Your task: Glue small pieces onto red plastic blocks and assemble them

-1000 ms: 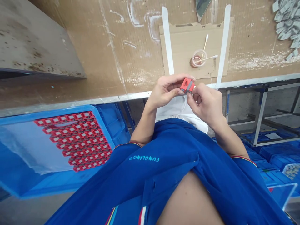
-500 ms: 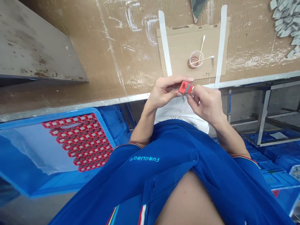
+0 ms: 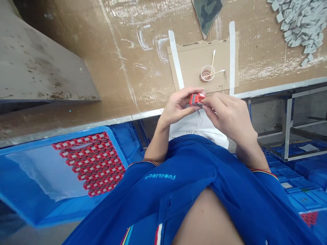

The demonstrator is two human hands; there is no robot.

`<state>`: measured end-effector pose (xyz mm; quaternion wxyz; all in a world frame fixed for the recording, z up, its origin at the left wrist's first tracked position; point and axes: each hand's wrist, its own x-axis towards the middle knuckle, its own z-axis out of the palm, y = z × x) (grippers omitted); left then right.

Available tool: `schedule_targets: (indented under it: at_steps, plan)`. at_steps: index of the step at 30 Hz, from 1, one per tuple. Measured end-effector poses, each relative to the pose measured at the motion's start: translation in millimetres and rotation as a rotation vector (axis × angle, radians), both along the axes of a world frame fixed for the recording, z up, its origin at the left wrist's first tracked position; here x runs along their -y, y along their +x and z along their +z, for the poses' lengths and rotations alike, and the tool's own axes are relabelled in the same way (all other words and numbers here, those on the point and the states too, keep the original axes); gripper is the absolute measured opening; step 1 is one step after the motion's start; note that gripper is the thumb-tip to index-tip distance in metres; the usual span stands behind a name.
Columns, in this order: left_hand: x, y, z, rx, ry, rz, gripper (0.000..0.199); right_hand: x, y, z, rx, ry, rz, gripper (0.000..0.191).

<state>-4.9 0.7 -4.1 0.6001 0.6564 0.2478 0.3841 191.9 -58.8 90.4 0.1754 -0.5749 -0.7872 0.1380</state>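
left hand (image 3: 176, 107) | right hand (image 3: 228, 114) | grip: narrow, both pinching red plastic part (image 3: 197, 99) with fingertips, steady, close control | part: held between hands, just short of metal table edge (image 3: 133, 116) | beyond: cotton swabs (image 3: 213, 72) in clear cup (image 3: 206, 73)

Cardboard-covered workbench (image 3: 76, 68) | aluminium edge trim (image 3: 76, 128) | metal rack frame (image 3: 288, 126) | stacked blue crates (image 3: 304, 200)

The left hand (image 3: 176, 107) and right hand (image 3: 230, 115) pinch a small red plastic block with a grey band (image 3: 196, 99) in their fingers (image 3: 213, 102), near a clear round cup (image 3: 207, 73) holding white cotton swabs (image 3: 212, 61) beyond the fingers, and a blue plastic crate (image 3: 76, 139) of red parts (image 3: 92, 160) lies left of them.
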Motion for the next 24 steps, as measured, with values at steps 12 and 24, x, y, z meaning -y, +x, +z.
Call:
schedule_targets:
  at_steps: [12,24]
  plan:
    - [-1.3,3.8,-1.6,-0.01,0.045,0.132,0.045,-42.9,33.4,-46.6,-0.63,-0.072,-0.239,0.024]
    - [2.4,4.2,-5.8,-0.031,-0.117,0.168,0.049,-65.1,17.2,-37.2,-0.526,0.291,-0.137,0.014]
